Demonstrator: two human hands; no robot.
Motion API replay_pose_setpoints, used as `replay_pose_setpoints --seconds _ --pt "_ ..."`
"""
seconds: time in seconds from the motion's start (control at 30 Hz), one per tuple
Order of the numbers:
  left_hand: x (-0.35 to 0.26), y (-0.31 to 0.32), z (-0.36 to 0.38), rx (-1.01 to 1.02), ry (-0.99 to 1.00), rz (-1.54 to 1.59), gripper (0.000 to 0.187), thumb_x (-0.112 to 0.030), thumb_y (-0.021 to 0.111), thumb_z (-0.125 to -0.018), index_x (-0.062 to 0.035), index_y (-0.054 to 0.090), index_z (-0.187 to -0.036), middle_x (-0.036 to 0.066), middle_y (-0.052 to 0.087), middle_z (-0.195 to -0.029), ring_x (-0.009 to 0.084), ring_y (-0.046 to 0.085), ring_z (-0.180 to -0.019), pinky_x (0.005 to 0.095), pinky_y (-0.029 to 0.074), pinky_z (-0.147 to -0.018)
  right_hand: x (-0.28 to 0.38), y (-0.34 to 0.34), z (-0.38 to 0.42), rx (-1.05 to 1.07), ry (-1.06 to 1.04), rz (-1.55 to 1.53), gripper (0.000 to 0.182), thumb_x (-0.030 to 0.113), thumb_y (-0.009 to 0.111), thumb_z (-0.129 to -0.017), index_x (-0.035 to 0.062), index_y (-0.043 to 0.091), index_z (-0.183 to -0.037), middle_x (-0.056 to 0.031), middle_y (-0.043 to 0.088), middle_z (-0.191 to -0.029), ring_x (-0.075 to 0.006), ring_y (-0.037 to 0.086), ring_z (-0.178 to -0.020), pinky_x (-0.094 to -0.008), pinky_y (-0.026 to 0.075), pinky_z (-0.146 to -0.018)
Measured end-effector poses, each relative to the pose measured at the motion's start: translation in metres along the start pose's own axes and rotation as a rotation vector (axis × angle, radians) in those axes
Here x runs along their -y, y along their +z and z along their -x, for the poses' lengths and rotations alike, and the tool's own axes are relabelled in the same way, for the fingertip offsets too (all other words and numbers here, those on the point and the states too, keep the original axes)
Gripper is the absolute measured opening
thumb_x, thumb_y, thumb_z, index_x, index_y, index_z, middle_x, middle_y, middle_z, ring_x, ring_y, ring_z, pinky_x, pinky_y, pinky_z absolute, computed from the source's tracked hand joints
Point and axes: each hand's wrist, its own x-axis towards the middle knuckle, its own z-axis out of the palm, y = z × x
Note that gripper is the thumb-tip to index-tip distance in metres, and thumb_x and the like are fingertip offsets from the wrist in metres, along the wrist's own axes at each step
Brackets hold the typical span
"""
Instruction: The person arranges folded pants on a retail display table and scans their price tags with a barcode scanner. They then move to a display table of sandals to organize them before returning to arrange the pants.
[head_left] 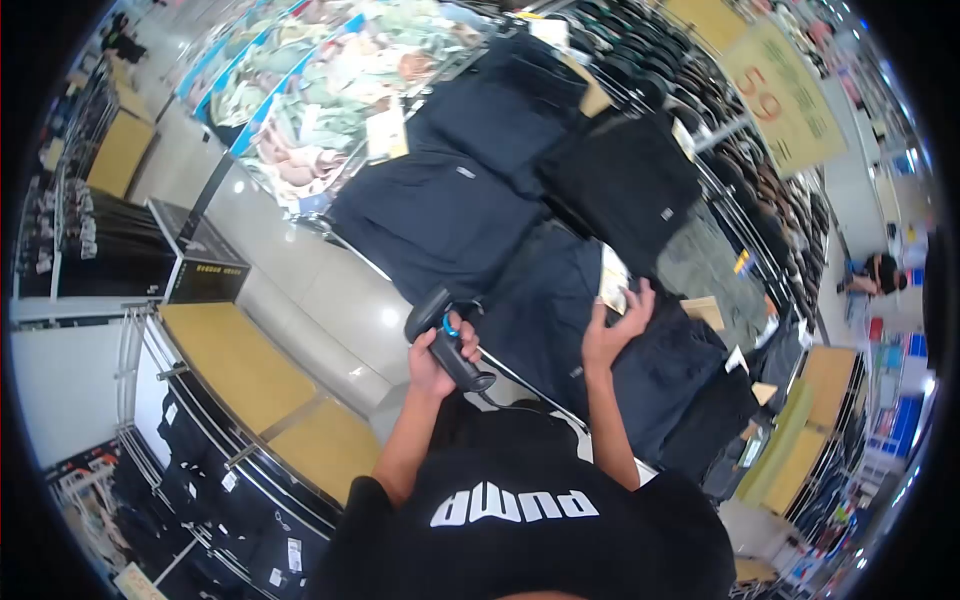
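My left hand (442, 352) is wrapped round a black handheld scanner (455, 345) with a cable running from its base. Over the dark folded trousers, my right hand (620, 325) has its fingers spread beside a white paper tag (613, 278); whether the fingertips touch the tag is unclear. Dark navy folded garments (440, 215) lie in stacks on the display in front of me. A black folded garment (625, 185) lies further back, and a grey-green one (715, 275) is to its right.
Light-coloured clothes (340, 90) fill blue-edged bins at the back left. Racks of hanging clothes (760, 200) and a yellow price sign (780, 95) stand at the back right. A yellow-topped shelf (240, 350) is on the left. A person (880, 273) is far right.
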Motion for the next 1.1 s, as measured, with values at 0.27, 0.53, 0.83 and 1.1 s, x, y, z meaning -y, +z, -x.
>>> replay_pose_setpoints --seconds 0.27,0.53,0.83,1.1 --pt "-0.204 0.007 -0.036 -0.261 0.238 -0.414 0.019 -0.021 0.063 -0.090 -0.0061 0.052 -0.096 0.009 0.056 -0.080 0.0191 0.057 -0.066 0.0322 0.048 -0.062 0.144 0.193 0.066 0.734 -0.267 0.084 0.068 0.031 0.067 -0.083 0.0076 0.041 -0.142 -0.0155 0.027 -0.157 -0.0389 0.019 -0.146 -0.0594 0.013 -0.114" --pt "-0.272 -0.012 -0.187 -0.260 -0.064 -0.535 0.014 -0.019 0.064 -0.088 -0.0082 0.056 -0.083 0.004 0.055 -0.065 0.0163 0.056 -0.056 0.0283 0.046 -0.053 0.158 0.206 0.070 0.711 -0.238 0.247 0.076 0.039 0.064 -0.083 0.0120 0.037 -0.148 -0.0107 0.023 -0.160 -0.0331 0.017 -0.148 -0.0602 0.009 -0.116" --pt "-0.290 -0.013 -0.203 -0.282 -0.211 -0.582 0.014 -0.018 0.064 -0.087 -0.0101 0.054 -0.081 0.004 0.053 -0.063 0.0170 0.055 -0.054 0.0290 0.045 -0.050 0.166 0.209 0.072 0.688 -0.165 0.286 0.077 0.038 0.065 -0.080 0.0122 0.038 -0.147 -0.0100 0.024 -0.160 -0.0315 0.018 -0.148 -0.0591 0.010 -0.116" --pt "-0.295 -0.011 -0.201 -0.319 -0.210 -0.667 0.015 -0.018 0.069 -0.083 -0.0059 0.060 -0.085 0.003 0.056 -0.062 0.0162 0.057 -0.052 0.0284 0.046 -0.048 0.170 0.208 0.069 0.675 -0.142 0.264 0.076 0.036 0.067 -0.079 0.0127 0.040 -0.146 -0.0091 0.024 -0.160 -0.0304 0.019 -0.148 -0.0574 0.010 -0.117"
